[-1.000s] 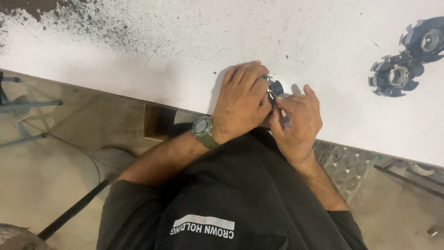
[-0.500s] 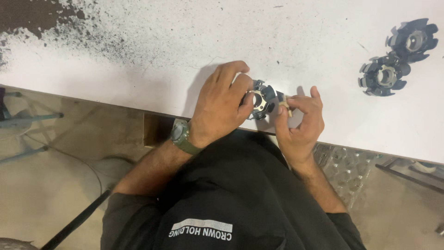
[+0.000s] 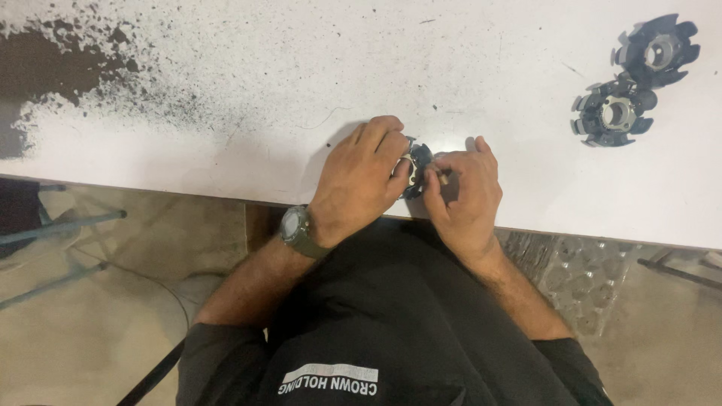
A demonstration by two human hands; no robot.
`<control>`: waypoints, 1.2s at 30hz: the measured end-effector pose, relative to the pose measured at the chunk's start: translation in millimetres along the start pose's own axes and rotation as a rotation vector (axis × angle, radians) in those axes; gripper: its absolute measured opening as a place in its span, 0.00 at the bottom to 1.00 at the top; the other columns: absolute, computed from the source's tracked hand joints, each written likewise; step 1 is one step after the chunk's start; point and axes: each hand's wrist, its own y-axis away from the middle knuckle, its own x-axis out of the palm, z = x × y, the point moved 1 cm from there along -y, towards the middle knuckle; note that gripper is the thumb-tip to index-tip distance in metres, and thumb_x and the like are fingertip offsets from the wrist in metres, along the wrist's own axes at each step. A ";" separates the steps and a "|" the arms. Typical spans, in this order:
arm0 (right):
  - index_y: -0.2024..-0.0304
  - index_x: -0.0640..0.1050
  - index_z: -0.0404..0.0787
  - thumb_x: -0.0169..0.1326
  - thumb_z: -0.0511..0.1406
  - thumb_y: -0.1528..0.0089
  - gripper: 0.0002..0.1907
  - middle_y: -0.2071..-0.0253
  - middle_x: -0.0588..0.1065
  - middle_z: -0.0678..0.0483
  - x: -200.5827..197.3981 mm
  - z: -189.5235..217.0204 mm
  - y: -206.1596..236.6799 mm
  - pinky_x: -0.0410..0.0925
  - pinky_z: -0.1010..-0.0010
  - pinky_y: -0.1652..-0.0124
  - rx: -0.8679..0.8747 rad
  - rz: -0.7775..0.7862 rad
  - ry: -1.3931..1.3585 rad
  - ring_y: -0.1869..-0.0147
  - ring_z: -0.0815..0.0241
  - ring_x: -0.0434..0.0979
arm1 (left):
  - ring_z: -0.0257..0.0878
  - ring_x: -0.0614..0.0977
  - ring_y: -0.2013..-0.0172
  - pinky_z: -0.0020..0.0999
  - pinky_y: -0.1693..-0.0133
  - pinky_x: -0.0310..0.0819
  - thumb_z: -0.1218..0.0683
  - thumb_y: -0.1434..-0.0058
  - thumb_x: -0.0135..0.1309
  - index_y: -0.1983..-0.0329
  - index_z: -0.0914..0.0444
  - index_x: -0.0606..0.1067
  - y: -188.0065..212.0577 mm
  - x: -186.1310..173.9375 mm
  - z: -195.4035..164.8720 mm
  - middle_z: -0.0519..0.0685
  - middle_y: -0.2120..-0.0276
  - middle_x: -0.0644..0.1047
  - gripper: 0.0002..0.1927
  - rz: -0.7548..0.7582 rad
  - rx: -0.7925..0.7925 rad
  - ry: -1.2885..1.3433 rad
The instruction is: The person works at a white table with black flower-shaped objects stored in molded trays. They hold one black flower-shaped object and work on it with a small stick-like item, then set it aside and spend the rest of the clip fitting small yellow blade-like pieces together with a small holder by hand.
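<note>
Holding one dark rotor part (image 3: 418, 167) | both hands (image 3: 359, 180) | two spare parts (image 3: 611, 113)

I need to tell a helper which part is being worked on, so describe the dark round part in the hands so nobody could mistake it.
Look at the white table, at its near edge. There the left hand and right hand meet around a small dark round part with a metal centre. Unlike the two similar finned parts lying loose at the far right, it is the only one held.
</note>
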 end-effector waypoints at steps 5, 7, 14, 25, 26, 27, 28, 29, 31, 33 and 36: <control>0.55 0.73 0.40 0.61 0.26 0.38 0.12 0.59 0.76 0.52 -0.8 -1.1 2.6 0.61 0.40 0.29 0.006 -0.032 -0.006 0.53 0.50 0.77 | 0.47 0.77 0.45 0.43 0.45 0.74 0.57 0.36 0.61 0.50 0.64 0.77 1.0 2.9 2.5 0.50 0.42 0.73 0.12 -0.030 0.055 0.003; 0.55 0.73 0.40 0.61 0.26 0.38 0.12 0.59 0.76 0.52 -1.5 -0.6 3.2 0.61 0.41 0.29 0.005 -0.037 0.000 0.53 0.50 0.77 | 0.46 0.78 0.45 0.42 0.45 0.74 0.58 0.36 0.61 0.53 0.62 0.77 0.0 2.4 5.3 0.49 0.42 0.74 0.10 -0.030 0.043 0.068; 0.55 0.73 0.41 0.62 0.27 0.38 0.12 0.59 0.76 0.53 -3.2 2.9 3.4 0.61 0.44 0.29 -0.010 -0.038 0.035 0.50 0.50 0.76 | 0.47 0.77 0.46 0.43 0.46 0.72 0.60 0.41 0.60 0.58 0.63 0.77 -4.9 -6.1 9.2 0.51 0.43 0.74 0.08 0.007 0.101 0.035; 0.54 0.73 0.39 0.61 0.26 0.37 0.12 0.61 0.75 0.52 -3.8 2.4 2.8 0.64 0.43 0.31 -0.012 -0.017 -0.023 0.55 0.51 0.77 | 0.46 0.80 0.60 0.42 0.60 0.75 0.59 0.39 0.60 0.60 0.61 0.75 -9.9 -3.2 6.6 0.47 0.57 0.77 0.07 -0.019 0.045 0.100; 0.54 0.73 0.38 0.61 0.26 0.37 0.12 0.62 0.75 0.51 -3.9 2.9 2.7 0.65 0.43 0.31 -0.014 -0.018 -0.024 0.56 0.50 0.77 | 0.46 0.80 0.62 0.43 0.61 0.75 0.58 0.40 0.60 0.60 0.61 0.75 -12.0 -2.1 6.8 0.46 0.61 0.77 0.07 -0.019 0.020 0.098; 0.54 0.73 0.38 0.61 0.26 0.37 0.12 0.62 0.75 0.51 -4.0 3.4 2.4 0.66 0.43 0.32 -0.015 -0.018 -0.025 0.57 0.50 0.76 | 0.46 0.80 0.62 0.43 0.62 0.74 0.58 0.39 0.60 0.61 0.61 0.75 -14.1 -0.7 6.8 0.46 0.62 0.77 0.06 -0.023 0.002 0.109; 0.54 0.73 0.38 0.61 0.26 0.38 0.12 0.62 0.75 0.51 -4.0 3.5 2.0 0.66 0.43 0.32 -0.024 -0.019 -0.025 0.57 0.50 0.77 | 0.45 0.80 0.63 0.43 0.62 0.74 0.58 0.39 0.60 0.62 0.60 0.75 -16.9 1.2 6.7 0.45 0.63 0.76 0.06 -0.025 -0.014 0.121; 0.54 0.73 0.38 0.61 0.26 0.38 0.13 0.62 0.75 0.50 -3.9 4.2 1.7 0.66 0.43 0.33 -0.032 -0.020 -0.025 0.57 0.50 0.77 | 0.44 0.80 0.64 0.43 0.63 0.74 0.58 0.39 0.60 0.63 0.60 0.75 -18.9 1.9 6.8 0.45 0.65 0.76 0.05 -0.027 -0.029 0.133; 0.54 0.73 0.38 0.61 0.26 0.38 0.13 0.61 0.76 0.50 -4.7 4.3 1.4 0.67 0.43 0.33 -0.044 -0.021 -0.025 0.56 0.50 0.77 | 0.42 0.80 0.66 0.41 0.64 0.74 0.58 0.39 0.60 0.63 0.60 0.75 -22.4 3.7 6.7 0.44 0.66 0.77 0.05 0.005 -0.086 0.157; 0.53 0.72 0.37 0.61 0.26 0.38 0.14 0.60 0.76 0.49 -6.0 3.9 1.2 0.67 0.44 0.34 -0.056 -0.024 -0.026 0.54 0.47 0.77 | 0.40 0.80 0.68 0.39 0.66 0.74 0.59 0.39 0.60 0.64 0.59 0.75 -23.8 3.8 5.7 0.43 0.66 0.77 0.04 0.037 -0.157 0.190; 0.54 0.73 0.38 0.62 0.26 0.39 0.14 0.59 0.76 0.49 -7.5 2.7 1.0 0.67 0.44 0.34 -0.057 -0.031 -0.024 0.53 0.46 0.77 | 0.39 0.81 0.67 0.37 0.65 0.75 0.60 0.40 0.61 0.64 0.60 0.75 -18.8 -0.6 1.3 0.44 0.62 0.78 0.05 0.028 -0.152 0.232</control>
